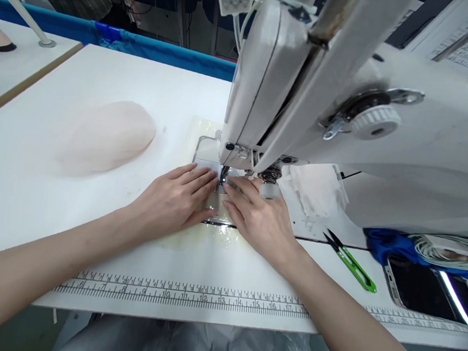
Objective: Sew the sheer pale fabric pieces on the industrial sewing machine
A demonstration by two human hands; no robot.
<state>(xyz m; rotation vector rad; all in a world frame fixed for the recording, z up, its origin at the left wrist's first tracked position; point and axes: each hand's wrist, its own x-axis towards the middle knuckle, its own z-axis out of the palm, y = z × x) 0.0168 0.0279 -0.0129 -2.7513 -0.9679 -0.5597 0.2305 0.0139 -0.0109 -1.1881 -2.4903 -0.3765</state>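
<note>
My left hand (174,197) lies flat just left of the needle and presser foot (223,177) of a white sewing machine (262,79), its fingers stretched out and its thumb apart. On the other side of the foot, my right hand (260,221) rests with its fingers extended, partly hidden under the machine head and a knob. Both sets of fingertips come close to the foot. Whether thin cloth lies beneath them, I cannot make out. A sheer pale pink oval piece of fabric (112,137) is spread on the white table (129,253) at the left.
Pale fabric pieces (318,188) lie under the machine arm. To the right are green thread snips (355,268), a phone (420,290), blue cloth (385,246) and a coiled cable (440,251). A ruler strip (182,296) runs along the front edge. Blue fabric (158,51) borders the back.
</note>
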